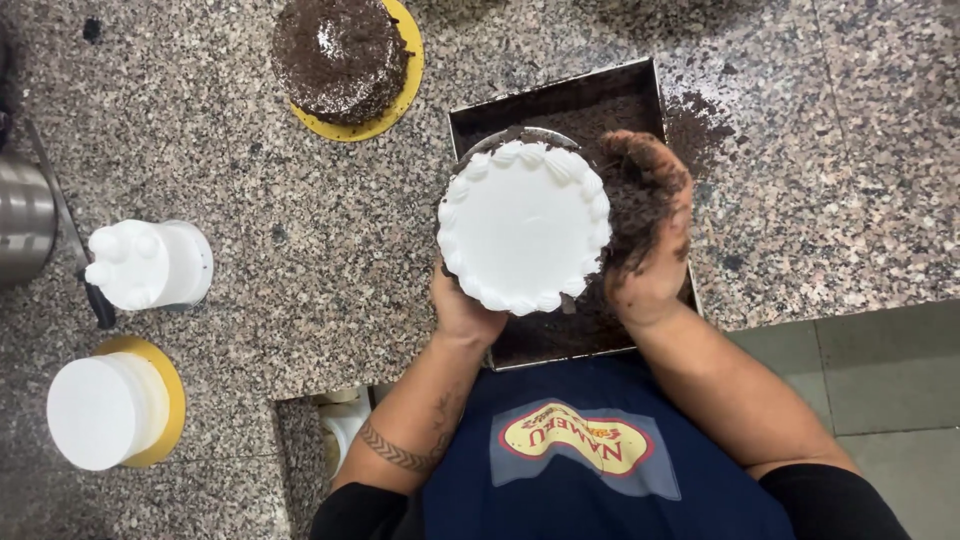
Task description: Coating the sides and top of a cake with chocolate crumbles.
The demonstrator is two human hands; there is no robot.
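Granite counter [300, 250] is seen under everything, and a metal tray [560, 100] of dark crumbs is largely hidden by the white cake [523, 225] held above it. Smooth icing and a piped rim are shown on the cake. The left hand [462, 310] is mostly covered beneath it, gripping from below. The right hand [650, 225], coated in crumbs, is pressed flat against its side.

Bright even overhead light on my granite counter [300, 260], soft shadows only, white cake [522, 225] top nearly blown out with no detail, focus fairly sharp, slight softness toward frame edges.
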